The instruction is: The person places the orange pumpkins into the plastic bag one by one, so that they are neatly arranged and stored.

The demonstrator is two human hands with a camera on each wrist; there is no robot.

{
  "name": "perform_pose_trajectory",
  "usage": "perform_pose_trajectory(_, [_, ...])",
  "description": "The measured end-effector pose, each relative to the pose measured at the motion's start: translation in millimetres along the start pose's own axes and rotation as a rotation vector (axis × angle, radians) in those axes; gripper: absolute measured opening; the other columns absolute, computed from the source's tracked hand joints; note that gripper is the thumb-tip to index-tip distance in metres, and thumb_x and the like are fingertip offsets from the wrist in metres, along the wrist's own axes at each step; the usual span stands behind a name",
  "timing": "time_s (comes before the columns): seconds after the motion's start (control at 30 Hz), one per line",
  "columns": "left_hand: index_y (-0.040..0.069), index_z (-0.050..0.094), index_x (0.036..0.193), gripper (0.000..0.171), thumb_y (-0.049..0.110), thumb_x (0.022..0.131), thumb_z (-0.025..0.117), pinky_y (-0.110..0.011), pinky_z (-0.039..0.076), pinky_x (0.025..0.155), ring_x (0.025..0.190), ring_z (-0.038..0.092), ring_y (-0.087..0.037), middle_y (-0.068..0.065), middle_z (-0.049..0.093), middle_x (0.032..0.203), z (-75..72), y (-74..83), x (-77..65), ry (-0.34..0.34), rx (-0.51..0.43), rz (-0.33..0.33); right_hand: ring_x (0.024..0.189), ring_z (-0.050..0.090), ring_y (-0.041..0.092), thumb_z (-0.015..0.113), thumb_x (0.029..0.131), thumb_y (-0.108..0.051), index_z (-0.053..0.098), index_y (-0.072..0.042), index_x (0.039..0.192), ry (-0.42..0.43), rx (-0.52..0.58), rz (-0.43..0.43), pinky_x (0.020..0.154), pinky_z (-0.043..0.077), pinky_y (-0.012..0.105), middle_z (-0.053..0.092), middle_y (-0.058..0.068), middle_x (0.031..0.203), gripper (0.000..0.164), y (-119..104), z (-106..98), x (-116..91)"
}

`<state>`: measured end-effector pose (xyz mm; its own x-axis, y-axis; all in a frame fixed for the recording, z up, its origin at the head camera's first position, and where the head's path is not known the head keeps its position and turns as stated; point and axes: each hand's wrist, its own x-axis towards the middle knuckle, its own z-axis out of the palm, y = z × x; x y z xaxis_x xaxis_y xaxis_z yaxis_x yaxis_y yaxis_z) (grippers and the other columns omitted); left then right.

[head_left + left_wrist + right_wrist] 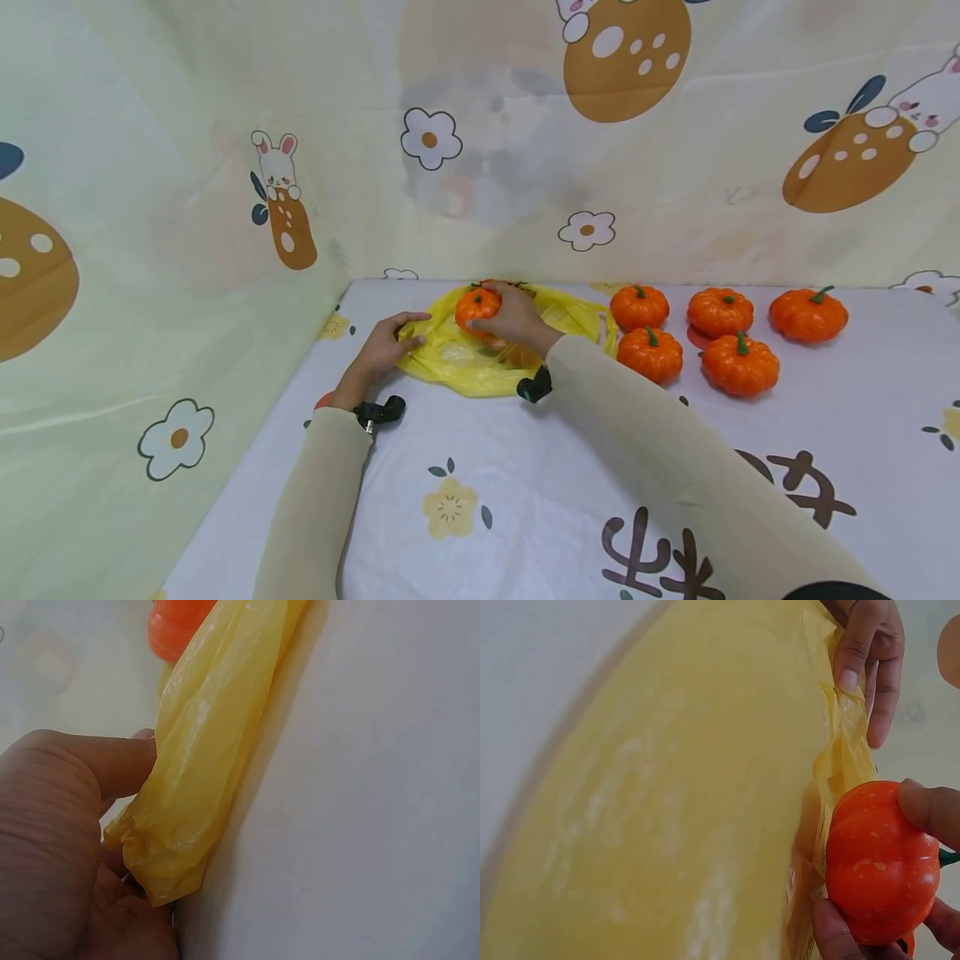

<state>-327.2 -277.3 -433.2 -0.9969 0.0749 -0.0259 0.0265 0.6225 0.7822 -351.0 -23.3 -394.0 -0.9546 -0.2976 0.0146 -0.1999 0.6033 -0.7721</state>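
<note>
R hand: grip clamped on a glossy orange pumpkin, thumb & fingers round its squat, ribbed body, green stem showing, held at mouth of the yellow bag. Bag = thin, crinkly, shiny see-thru plastic. L hand: grip pinches bag's crumpled rim. 5 more pumpkins, shiny, lobed, green-stemmed, sit R of bag on bench, pale smooth-looking cover w/ printed flowers
</note>
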Motion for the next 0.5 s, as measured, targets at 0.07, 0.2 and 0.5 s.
perform_pose_trajectory(0.07, [0.023, 0.061, 0.133, 0.039, 0.02, 0.095, 0.065, -0.048, 0.024, 0.122, 0.146, 0.034, -0.027, -0.006, 0.047, 0.152, 0.0, 0.0, 0.4, 0.004, -0.001, 0.0, 0.135, 0.045, 0.032, 0.078, 0.083, -0.03, 0.041, -0.014, 0.149, -0.005, -0.005, -0.003, 0.115, 0.038, 0.045, 0.043, 0.012, 0.151, 0.076, -1.3, 1.6, 1.5])
perform_pose_trajectory(0.2, [0.022, 0.061, 0.133, 0.039, 0.019, 0.095, 0.065, -0.048, 0.024, 0.122, 0.146, 0.034, -0.027, -0.006, 0.047, 0.152, 0.0, -0.8, 0.9, 0.005, 0.003, -0.001, 0.136, 0.044, 0.032, 0.076, 0.085, -0.03, 0.039, -0.013, 0.15, -0.026, -0.006, 0.007, 0.116, 0.038, 0.045, 0.042, 0.012, 0.152, 0.077, -4.5, 4.8, 3.4])
perform_pose_trajectory(0.5, [0.023, 0.061, 0.133, 0.039, 0.019, 0.094, 0.066, -0.047, 0.025, 0.122, 0.146, 0.035, -0.026, -0.005, 0.047, 0.152, 0.9, -1.0, 2.5, 0.009, 0.006, -0.002, 0.135, 0.045, 0.033, 0.076, 0.085, -0.032, 0.04, -0.015, 0.149, -0.066, 0.027, 0.02, 0.115, 0.038, 0.047, 0.043, 0.012, 0.151, 0.076, -6.9, 10.7, 7.6])
